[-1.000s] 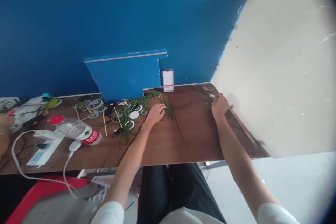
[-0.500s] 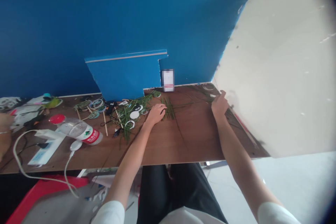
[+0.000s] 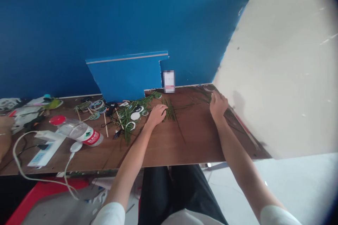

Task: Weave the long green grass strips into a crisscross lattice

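My left hand (image 3: 158, 114) lies palm down with its fingers stretched out, pressed on the left edge of a small woven patch of green leaf strips (image 3: 171, 109). Several strips stick out of this patch, one long one toward the table's front. At the table's back right is my right hand (image 3: 219, 105), its fingers drawn together beside loose thin strips (image 3: 202, 93). Whether a strip is between those fingers is too small to make out. Left of my left hand spreads a tangled heap of green strips (image 3: 128, 135), with white discs (image 3: 135, 116) and rings among it.
A clear bottle with a red cap (image 3: 56, 120) lies on the table at left, by a white power strip (image 3: 47, 151) with cables. Round pieces on sticks (image 3: 94, 115) lie behind it. A blue panel (image 3: 124, 77) leans at the back. Another person's arm (image 3: 5, 133) shows far left.
My right hand has shifted slightly left, and its raised fingers have drawn in toward the loose strips. My left hand stays on the woven patch. The other person's arm at far left has moved slightly.
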`<state>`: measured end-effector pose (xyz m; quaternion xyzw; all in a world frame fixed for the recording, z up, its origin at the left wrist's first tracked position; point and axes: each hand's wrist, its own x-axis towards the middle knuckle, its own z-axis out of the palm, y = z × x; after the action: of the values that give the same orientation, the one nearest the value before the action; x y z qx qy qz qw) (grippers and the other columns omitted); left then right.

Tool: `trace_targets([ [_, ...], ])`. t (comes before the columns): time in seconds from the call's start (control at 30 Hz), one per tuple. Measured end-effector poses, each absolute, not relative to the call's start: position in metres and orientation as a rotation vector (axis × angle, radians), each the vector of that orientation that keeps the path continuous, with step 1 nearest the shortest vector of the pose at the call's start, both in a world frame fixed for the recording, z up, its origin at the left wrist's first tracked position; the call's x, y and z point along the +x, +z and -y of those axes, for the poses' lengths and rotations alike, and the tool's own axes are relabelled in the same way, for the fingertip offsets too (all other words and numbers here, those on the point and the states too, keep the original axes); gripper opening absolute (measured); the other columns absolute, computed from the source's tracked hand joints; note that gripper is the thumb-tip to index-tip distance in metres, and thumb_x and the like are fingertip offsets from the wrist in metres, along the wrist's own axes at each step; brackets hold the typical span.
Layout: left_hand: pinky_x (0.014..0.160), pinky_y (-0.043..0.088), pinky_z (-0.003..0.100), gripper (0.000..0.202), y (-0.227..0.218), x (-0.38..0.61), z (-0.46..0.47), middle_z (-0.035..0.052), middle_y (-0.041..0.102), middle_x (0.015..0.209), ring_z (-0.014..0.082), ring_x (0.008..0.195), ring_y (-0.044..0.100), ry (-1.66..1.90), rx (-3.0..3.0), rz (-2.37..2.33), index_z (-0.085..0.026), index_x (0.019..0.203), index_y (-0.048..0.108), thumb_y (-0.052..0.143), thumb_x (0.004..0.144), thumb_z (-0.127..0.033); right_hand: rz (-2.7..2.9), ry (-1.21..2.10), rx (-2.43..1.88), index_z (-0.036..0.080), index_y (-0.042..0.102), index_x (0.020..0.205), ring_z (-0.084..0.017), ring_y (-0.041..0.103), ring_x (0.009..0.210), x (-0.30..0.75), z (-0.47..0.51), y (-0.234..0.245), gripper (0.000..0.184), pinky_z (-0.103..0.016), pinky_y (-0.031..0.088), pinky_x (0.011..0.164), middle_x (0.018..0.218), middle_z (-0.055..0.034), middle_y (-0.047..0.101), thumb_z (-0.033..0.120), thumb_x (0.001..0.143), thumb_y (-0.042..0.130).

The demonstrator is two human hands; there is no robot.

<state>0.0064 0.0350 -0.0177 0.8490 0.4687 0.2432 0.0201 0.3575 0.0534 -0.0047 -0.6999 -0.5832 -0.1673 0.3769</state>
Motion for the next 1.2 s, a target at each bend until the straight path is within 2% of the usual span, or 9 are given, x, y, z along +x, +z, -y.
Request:
trace_targets([
  [0.2, 0.099, 0.043, 0.039, 0.051, -0.008, 0.013, -0.028, 0.0097, 0.063, 0.125, 0.0238, 0.114, 0.057, 0.853, 2.638, -1.503, -0.021, 0.145, 0.038, 0.042, 0.095, -0.023, 1.924, -0.292, -1.552, 0.022, 0.064, 0.125, -0.022, 0.064, 0.089, 0.314, -0.048, -0.008, 0.042, -0.030, 0.042, 0.077, 0.101, -0.0114, 0.071, 0.036, 0.101, 0.033],
  [0.37, 0.099, 0.042, 0.037, 0.057, -0.003, 0.014, -0.024, 0.0093, 0.063, 0.125, 0.0233, 0.113, 0.058, 0.928, 2.646, -1.500, -0.023, 0.152, 0.024, 0.040, 0.098, -0.027, 2.272, -0.220, -1.255, 0.025, 0.068, 0.120, -0.019, 0.065, 0.082, 0.281, -0.044, -0.017, 0.036, -0.027, 0.043, 0.072, 0.095, -0.0078, 0.073, 0.033, 0.101, 0.038],
  [0.43, 0.098, 0.042, 0.037, 0.054, -0.004, 0.014, -0.025, 0.0097, 0.064, 0.123, 0.0235, 0.112, 0.058, 0.937, 2.652, -1.528, -0.022, 0.151, 0.027, 0.039, 0.099, -0.030, 2.327, -0.170, -1.175, 0.026, 0.068, 0.120, -0.018, 0.065, 0.080, 0.276, -0.042, -0.020, 0.035, -0.027, 0.043, 0.070, 0.093, -0.0070, 0.073, 0.031, 0.101, 0.039],
  [0.5, 0.097, 0.042, 0.037, 0.046, -0.006, 0.013, -0.027, 0.0097, 0.065, 0.120, 0.0234, 0.111, 0.058, 0.943, 2.672, -1.549, -0.021, 0.146, 0.038, 0.037, 0.101, -0.032, 2.320, -0.108, -1.148, 0.026, 0.068, 0.118, -0.018, 0.065, 0.080, 0.274, -0.041, -0.022, 0.033, -0.026, 0.043, 0.069, 0.091, -0.0064, 0.072, 0.031, 0.100, 0.041],
  [0.63, 0.094, 0.042, 0.035, 0.035, -0.008, 0.011, -0.029, 0.0077, 0.068, 0.111, 0.0222, 0.106, 0.060, 0.951, 2.712, -1.542, -0.021, 0.116, 0.063, 0.033, 0.103, -0.034, 2.224, -0.008, -1.171, 0.027, 0.069, 0.116, -0.019, 0.066, 0.084, 0.276, -0.041, -0.019, 0.032, -0.027, 0.044, 0.072, 0.094, -0.0070, 0.073, 0.037, 0.100, 0.043],
  [0.73, 0.091, 0.043, 0.035, 0.038, -0.009, 0.010, -0.030, 0.0074, 0.069, 0.099, 0.0214, 0.098, 0.061, 0.979, 2.670, -1.597, -0.021, 0.104, 0.066, 0.031, 0.103, -0.035, 2.173, -0.002, -1.188, 0.027, 0.069, 0.116, -0.021, 0.067, 0.088, 0.279, -0.042, -0.016, 0.033, -0.029, 0.045, 0.076, 0.099, -0.0080, 0.073, 0.039, 0.100, 0.043],
  [0.83, 0.090, 0.044, 0.035, 0.038, -0.009, 0.009, -0.029, 0.0071, 0.068, 0.097, 0.0208, 0.097, 0.061, 1.022, 2.622, -1.624, -0.021, 0.101, 0.066, 0.031, 0.104, -0.036, 2.163, -0.057, -1.221, 0.025, 0.068, 0.116, -0.021, 0.067, 0.088, 0.282, -0.043, -0.015, 0.035, -0.029, 0.045, 0.077, 0.101, -0.0085, 0.073, 0.039, 0.101, 0.040],
  [1.03, 0.096, 0.046, 0.037, 0.036, -0.009, 0.010, -0.030, 0.0084, 0.067, 0.113, 0.0215, 0.107, 0.060, 1.127, 2.524, -1.593, -0.022, 0.109, 0.066, 0.034, 0.103, -0.037, 2.145, -0.133, -1.277, 0.023, 0.066, 0.115, -0.021, 0.068, 0.090, 0.285, -0.045, -0.017, 0.037, -0.029, 0.044, 0.077, 0.105, -0.0079, 0.073, 0.039, 0.102, 0.035],
  [1.2, 0.107, 0.041, 0.044, 0.032, -0.010, 0.010, -0.031, 0.0100, 0.050, 0.142, 0.0246, 0.126, 0.050, 1.275, 2.465, -1.667, -0.023, 0.112, 0.066, 0.039, 0.101, -0.036, 2.048, -0.162, -1.340, 0.020, 0.065, 0.109, -0.020, 0.067, 0.078, 0.285, -0.045, -0.019, 0.038, -0.028, 0.041, 0.068, 0.089, -0.0070, 0.074, 0.039, 0.102, 0.033],
])
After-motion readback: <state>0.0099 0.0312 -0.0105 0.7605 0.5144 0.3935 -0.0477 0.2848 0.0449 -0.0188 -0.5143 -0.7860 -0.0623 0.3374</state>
